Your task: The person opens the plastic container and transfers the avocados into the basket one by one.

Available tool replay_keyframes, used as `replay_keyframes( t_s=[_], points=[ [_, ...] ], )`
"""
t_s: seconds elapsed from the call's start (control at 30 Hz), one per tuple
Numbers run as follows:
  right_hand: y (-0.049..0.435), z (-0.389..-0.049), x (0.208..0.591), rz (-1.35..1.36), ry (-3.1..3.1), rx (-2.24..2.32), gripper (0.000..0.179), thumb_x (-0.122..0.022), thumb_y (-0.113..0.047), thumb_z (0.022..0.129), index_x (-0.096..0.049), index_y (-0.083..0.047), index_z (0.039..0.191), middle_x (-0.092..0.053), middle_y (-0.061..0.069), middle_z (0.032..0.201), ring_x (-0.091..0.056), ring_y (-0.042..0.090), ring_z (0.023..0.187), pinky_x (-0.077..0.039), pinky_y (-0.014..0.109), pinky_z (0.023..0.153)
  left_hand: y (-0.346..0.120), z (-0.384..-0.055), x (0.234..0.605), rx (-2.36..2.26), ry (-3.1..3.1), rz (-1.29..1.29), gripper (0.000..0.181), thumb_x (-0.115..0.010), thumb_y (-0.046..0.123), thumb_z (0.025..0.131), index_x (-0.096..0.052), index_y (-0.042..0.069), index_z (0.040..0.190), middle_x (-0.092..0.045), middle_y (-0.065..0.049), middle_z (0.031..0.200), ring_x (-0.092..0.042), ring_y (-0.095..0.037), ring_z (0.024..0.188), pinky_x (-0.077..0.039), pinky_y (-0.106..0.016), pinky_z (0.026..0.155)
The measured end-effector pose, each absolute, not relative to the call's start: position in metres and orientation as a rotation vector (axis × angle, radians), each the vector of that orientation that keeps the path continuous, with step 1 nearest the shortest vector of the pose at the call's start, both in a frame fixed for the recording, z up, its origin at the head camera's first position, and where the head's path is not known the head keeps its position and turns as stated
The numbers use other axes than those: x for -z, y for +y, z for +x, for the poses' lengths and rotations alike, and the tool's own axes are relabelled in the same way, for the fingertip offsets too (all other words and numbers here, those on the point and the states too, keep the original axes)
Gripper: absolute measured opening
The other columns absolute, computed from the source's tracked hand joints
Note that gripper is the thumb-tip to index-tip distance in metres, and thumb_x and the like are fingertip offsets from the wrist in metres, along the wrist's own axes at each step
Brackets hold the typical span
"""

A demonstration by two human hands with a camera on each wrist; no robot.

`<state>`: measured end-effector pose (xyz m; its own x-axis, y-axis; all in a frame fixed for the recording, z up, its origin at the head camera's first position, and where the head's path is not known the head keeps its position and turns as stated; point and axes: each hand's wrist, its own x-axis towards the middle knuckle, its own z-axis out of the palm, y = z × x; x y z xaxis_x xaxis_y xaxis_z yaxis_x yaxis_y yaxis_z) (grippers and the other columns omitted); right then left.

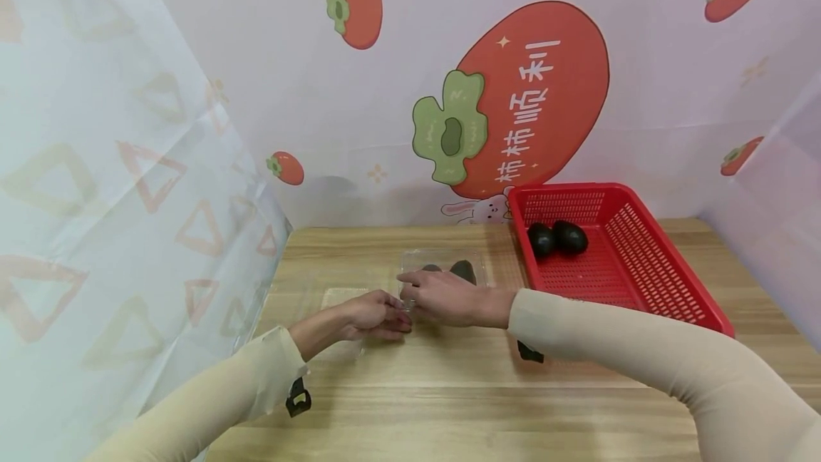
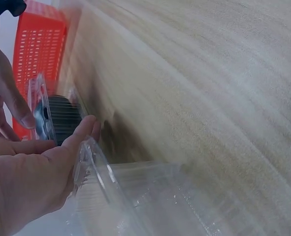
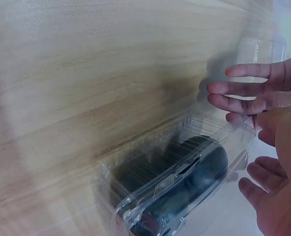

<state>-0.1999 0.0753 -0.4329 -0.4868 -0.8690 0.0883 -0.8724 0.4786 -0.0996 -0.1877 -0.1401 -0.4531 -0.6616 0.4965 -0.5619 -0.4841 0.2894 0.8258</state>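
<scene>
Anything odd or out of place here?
Only the backdrop: it looks hung sideways, with the green caps of its printed persimmons pointing left. No spill or damage visible; dark fruits sit in the red basket and clear container.

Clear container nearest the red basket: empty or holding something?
The container is holding something: dark rounded items show through its clear plastic.

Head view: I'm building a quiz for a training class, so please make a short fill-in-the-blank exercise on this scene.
1. The perforated basket is ____ in colour.
2. In it, ____ dark rounded things show.
3. In this view, the clear container stands on the basket's ____ side.
4. The hand nearer the basket is the person's ____ one.
Missing words: red; two; left; right.
</scene>
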Motion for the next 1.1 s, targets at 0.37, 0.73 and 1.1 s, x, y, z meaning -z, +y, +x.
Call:
replay_keyframes(
  t_s=[0.37,0.73,1.1],
  points=[
    [0.070,-0.197,0.441,1.559,-2.615,-0.228,0.014,-0.074,-0.018,0.102,-0.077,-0.010,0.113,-0.062,0.020,0.147,-0.064,0.032,0.133,-0.061,0.041,0.095,-0.137,-0.186,0.457,-1.566,1.674,0.019,0.034,-0.033,-0.008,0.109,-0.052,-0.018,0.135,-0.062,-0.031,0.128,-0.066,-0.036,0.122,-0.053,-0.050,0.107],
    [0.065,-0.197,0.449,1.522,-2.554,-0.166,0.012,-0.069,-0.016,0.104,-0.079,-0.010,0.109,-0.073,0.014,0.133,-0.065,0.028,0.132,-0.057,0.040,0.103,-0.136,-0.188,0.460,-1.592,1.649,-0.012,0.030,-0.029,-0.007,0.111,-0.052,-0.016,0.128,-0.065,-0.032,0.124,-0.067,-0.038,0.122,-0.052,-0.054,0.107],
    [0.062,-0.197,0.451,1.520,-2.514,-0.351,0.013,-0.074,-0.007,0.098,-0.077,-0.010,0.086,-0.071,0.004,0.101,-0.075,0.023,0.108,-0.064,0.034,0.079,-0.134,-0.189,0.460,-1.595,1.636,-0.016,0.027,-0.031,-0.007,0.111,-0.054,-0.013,0.121,-0.065,-0.029,0.120,-0.069,-0.033,0.115,-0.051,-0.055,0.107]
  ],
)
